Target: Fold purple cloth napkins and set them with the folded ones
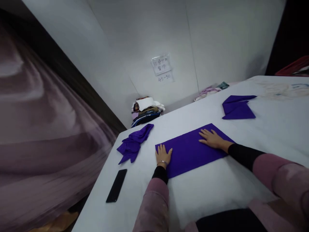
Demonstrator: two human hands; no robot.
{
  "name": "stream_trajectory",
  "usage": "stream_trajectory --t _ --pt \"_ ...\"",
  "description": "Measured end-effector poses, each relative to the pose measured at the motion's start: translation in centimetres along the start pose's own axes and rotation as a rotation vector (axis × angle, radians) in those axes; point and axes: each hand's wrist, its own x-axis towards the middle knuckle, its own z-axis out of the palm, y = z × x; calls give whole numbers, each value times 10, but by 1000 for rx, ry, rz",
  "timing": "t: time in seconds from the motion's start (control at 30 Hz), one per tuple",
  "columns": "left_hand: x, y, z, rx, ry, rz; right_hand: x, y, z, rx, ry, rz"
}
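Note:
A purple cloth (188, 153) lies flat in a rectangle on the white-covered table. My left hand (163, 156) rests on its left end with the fingers stretched out, a bracelet at the wrist. My right hand (211, 139) lies flat on the cloth's right part, fingers spread. Neither hand grips anything. Beyond my left hand is a crumpled purple cloth (135, 141). Farther back on the right sits a purple cloth folded into a pointed shape (238, 109).
A black phone (117, 186) lies near the table's left edge. Behind the table stands a stack of folded fabrics (146, 111) against the white wall, which bears a paper sign (161, 65). A pink draped curtain (43, 138) hangs at the left. More cloth (207, 92) lies at the far edge.

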Motion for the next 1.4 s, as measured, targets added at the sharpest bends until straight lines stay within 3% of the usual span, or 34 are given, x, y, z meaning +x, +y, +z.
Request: stream_trajectory --t 0.1,0.2,0.43,0.5,0.6,0.73,0.83,0.9,1.0,1.17,1.3,1.4 --pt "2 -5 2 12 -7 2 -9 39 -12 -28 -5 166" --pt "7 -2 -1 19 -11 -3 -9 48 -22 -48 -7 207" --pt "21 2 -2 48 7 -7 30 -21 0 46 -79 -111" --pt "22 -1 1 51 -11 -30 41 -25 7 66 -117 -141" --pt "21 -3 5 55 -19 -36 44 6 9 73 -115 -94" --pt "18 -2 6 40 -16 -33 30 75 -1 -28 -79 154" --pt "18 -1 4 13 -14 -38 25 90 -5 -92 -40 263" --pt "17 2 0 -10 -22 -47 26 71 -2 -101 -8 205" --pt "10 17 -6 -37 -11 -46 22 12 14 -57 -9 -37" --pt "-24 56 3 -118 55 251 5 -74 44 22 49 -324" --pt "-49 56 15 -153 27 244 -2 -79 52 11 84 -310" --pt "-53 47 15 -164 28 245 -10 -39 54 -4 73 -205"
